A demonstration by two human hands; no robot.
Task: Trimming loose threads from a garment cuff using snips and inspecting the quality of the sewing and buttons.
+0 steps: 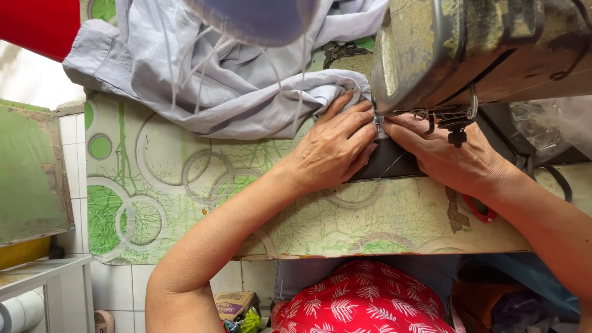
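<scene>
Head camera looks steeply down (close) at table (185, 203).

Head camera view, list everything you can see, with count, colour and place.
Sewing machine: one, worn olive-grey, upper right.
Cloth: one, pale grey-lilac, bunched at top centre, fed under the machine.
Dark strip: one, black, under both hands.
Table: one, green and cream circle-patterned cover, centre.
Scissors: red handle, mostly hidden under the right wrist.
Red object: one, top left corner.
Garment: red with white leaf print, bottom centre.
Left hand: flat on the cloth beside the needle.
Right hand: pressing the cloth under the machine head.
</scene>
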